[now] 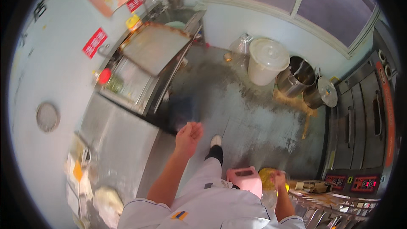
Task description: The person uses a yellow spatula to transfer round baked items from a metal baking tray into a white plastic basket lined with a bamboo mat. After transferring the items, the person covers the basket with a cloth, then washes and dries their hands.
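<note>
My left hand [189, 138] hangs over the floor beside the steel worktable [124, 140]. Its fingers curl in against the thumb, and I see nothing in them. Low at my right side is my right hand [278, 179], blurred, with bent fingers. Behind it in the picture shows a yellow object [267, 175]; whether the hand touches it cannot be made out. A pink plastic container [243, 176] with a handle slot stands between that hand and my leg. One white shoe [216, 140] is forward on the floor.
A rust-edged baking tray [155, 47] lies across the steel sink [140, 84], near a red-lidded jar [113, 82]. By the far wall stand a lidded white bucket [267, 65] and a metal stockpot [287, 84]. A deck oven [356, 127] and a metal rack [334, 202] line the right.
</note>
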Demonstrator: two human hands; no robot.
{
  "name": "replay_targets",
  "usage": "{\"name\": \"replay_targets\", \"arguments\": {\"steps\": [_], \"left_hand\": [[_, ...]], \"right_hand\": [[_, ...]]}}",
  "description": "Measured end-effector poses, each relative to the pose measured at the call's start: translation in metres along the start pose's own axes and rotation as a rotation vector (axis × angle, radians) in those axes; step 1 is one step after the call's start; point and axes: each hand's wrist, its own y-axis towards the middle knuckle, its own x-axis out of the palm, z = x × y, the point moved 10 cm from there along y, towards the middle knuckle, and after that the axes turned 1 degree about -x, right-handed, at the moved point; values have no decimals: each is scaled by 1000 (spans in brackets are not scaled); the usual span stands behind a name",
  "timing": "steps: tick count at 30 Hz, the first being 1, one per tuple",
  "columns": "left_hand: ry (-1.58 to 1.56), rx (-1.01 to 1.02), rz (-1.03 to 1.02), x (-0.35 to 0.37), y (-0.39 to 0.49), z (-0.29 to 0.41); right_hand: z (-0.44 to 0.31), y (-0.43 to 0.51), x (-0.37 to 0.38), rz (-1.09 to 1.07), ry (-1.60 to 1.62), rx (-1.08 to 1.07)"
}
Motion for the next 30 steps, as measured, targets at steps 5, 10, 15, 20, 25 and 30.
{"name": "replay_targets", "arguments": {"steps": [5,10,15,20,25,30], "left_hand": [[94,-33,-10,82,156,26],[150,0,-144,207,277,69],[69,40,-86,269,398,109],[32,121,255,265,481,154],[26,252,413,246,531,215],[-94,375,495,211,573,271]], "right_hand": [[5,14,4,-110,-103,308],[-67,74,19,-132,-121,424],[-161,221,42,-249,-209,370],[-321,440,60,-439,-493,84],[-538,655,83,-342,-271,23],[-771,755,205,-320,-310,-309]]}}
